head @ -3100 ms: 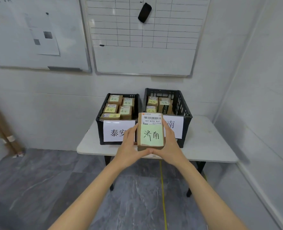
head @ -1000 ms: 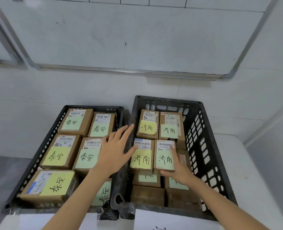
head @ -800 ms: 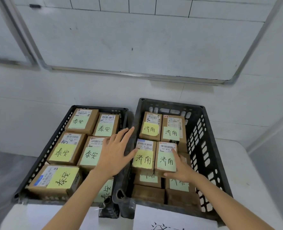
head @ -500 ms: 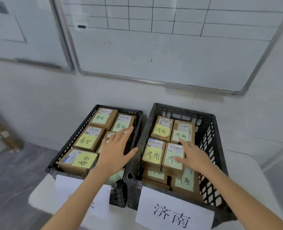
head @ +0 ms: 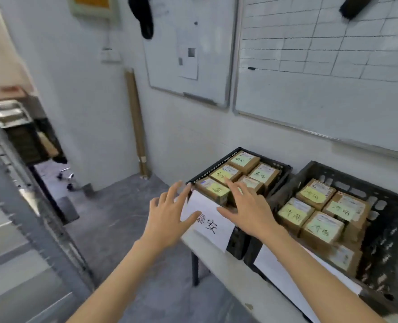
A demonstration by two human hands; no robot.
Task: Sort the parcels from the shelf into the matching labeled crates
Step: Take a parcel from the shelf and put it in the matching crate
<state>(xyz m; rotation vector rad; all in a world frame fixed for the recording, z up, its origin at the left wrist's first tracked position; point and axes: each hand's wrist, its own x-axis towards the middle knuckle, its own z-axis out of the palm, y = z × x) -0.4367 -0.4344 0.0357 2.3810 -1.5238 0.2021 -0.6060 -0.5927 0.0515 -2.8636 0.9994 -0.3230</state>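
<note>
Crate labelled 泰安 (head: 237, 243) beside second crate (head: 384, 252) on table (head: 216, 262) | whiteboard (head: 321, 101) behind | left grip (head: 167, 217), right grip (head: 247, 206) spread, empty

Two black crates, left crate (head: 286, 170) at 3 o'clock holding five visible parcels (head: 244, 159), right crate (head: 389, 241) at 4 o'clock holding four top-layer parcels (head: 321, 229) plus at least one beneath, two paper labels (head: 207, 220), two whiteboards (head: 321, 89) from 12 to 2 o'clock, one table (head: 216, 259).

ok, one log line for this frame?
left hand: open, empty | right hand: open, over left crate front | right crate: parcels inside | held: nothing
</note>
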